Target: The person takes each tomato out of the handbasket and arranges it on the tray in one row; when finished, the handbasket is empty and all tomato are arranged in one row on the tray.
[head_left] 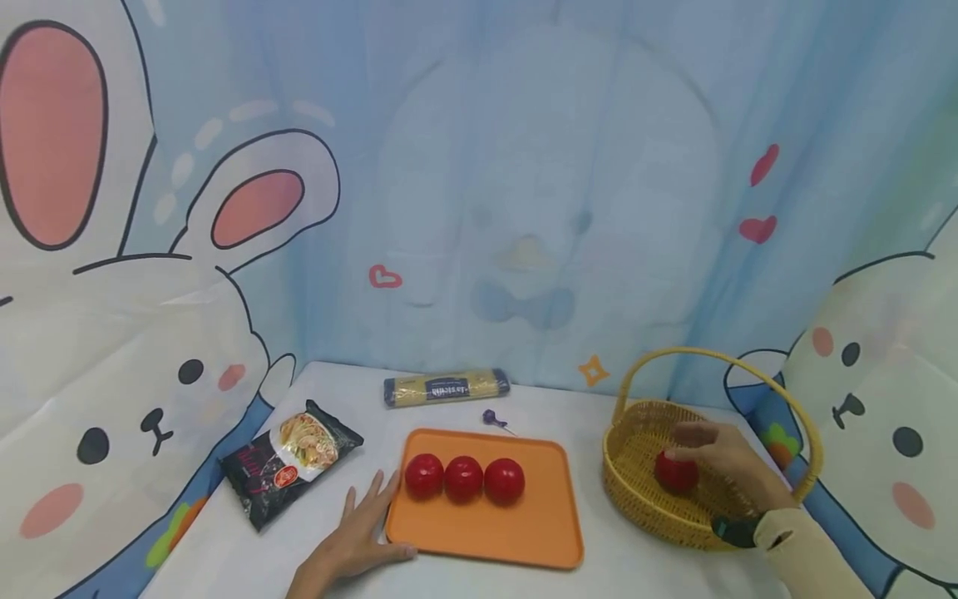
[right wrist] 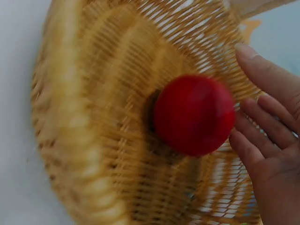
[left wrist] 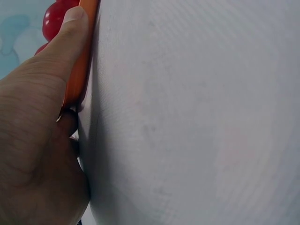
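Observation:
My left hand (head_left: 355, 541) lies at the left edge of an orange tray (head_left: 486, 532), fingers spread and thumb along its front corner. In the left wrist view the thumb (left wrist: 70, 35) overlaps the tray's rim. Three shiny red balls (head_left: 463, 479) sit in a row on the tray. Inside the yellow wicker basket (head_left: 644, 520) on the right rests another red ball (right wrist: 194, 115). My right hand (head_left: 726, 457) reaches into the basket beside that ball, its fingers loosely extended and not closed round it; the fingertips are close to its side.
A black noodle packet (head_left: 292, 462) lies left of the tray. Behind the tray are a yellow pasta packet (head_left: 446, 388) and a small purple lollipop (head_left: 491, 418). The basket's tall handle (head_left: 804, 416) arches over my right forearm. A cartoon-printed curtain (head_left: 524, 166) hangs behind the white table.

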### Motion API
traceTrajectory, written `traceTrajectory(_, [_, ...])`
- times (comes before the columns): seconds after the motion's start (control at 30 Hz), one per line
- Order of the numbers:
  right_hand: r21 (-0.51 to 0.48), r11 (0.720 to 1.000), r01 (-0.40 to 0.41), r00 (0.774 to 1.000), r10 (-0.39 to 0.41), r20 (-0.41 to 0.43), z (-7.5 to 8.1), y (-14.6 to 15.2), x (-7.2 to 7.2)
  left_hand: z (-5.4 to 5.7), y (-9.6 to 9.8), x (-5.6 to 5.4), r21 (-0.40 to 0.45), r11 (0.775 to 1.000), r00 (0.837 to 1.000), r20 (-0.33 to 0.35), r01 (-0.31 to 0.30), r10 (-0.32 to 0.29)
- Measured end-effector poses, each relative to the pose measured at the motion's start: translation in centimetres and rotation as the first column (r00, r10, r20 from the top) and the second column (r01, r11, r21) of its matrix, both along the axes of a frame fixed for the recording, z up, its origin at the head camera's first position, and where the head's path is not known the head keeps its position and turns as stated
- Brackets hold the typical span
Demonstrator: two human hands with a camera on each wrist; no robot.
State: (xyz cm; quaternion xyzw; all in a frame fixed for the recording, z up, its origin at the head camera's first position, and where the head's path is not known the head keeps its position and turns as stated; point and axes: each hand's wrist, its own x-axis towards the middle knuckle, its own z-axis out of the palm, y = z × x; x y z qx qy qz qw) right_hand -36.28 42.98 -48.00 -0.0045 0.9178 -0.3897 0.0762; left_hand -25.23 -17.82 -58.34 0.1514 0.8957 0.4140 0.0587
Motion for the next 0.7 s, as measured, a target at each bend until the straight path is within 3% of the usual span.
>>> traceTrajectory(0.3, [-0.03, 0.998, 0.059, 0.994, -0.056, 0.096, -2.5, 1.0, -0.6, -0.6, 0.0, -0.3, -0.016, 1.0, 1.0, -0.021, 0.0, 0.0])
traceTrajectory(0.43, [0.007, 0.999, 0.043, 0.99, -0.043, 0.133, -2.0, 0.7, -0.6, 0.0, 0.2, -0.2, -0.02, 1.0, 1.0, -0.008, 0.006, -0.006])
traceTrajectory(0.57, [0.047, 0.999, 0.005, 0.993, -0.011, 0.115, -1.2, 0.1, -0.9, 0.4, 0.2, -0.3, -0.03, 1.0, 1.0, 0.012, 0.004, -0.004])
traceTrajectory(0.7, [0.03, 1.0, 0.0, 0.993, -0.003, 0.115, -1.2, -0.6, -1.1, 0.5, 0.1, -0.2, -0.031, 0.999, 1.0, 0.029, 0.007, -0.006])
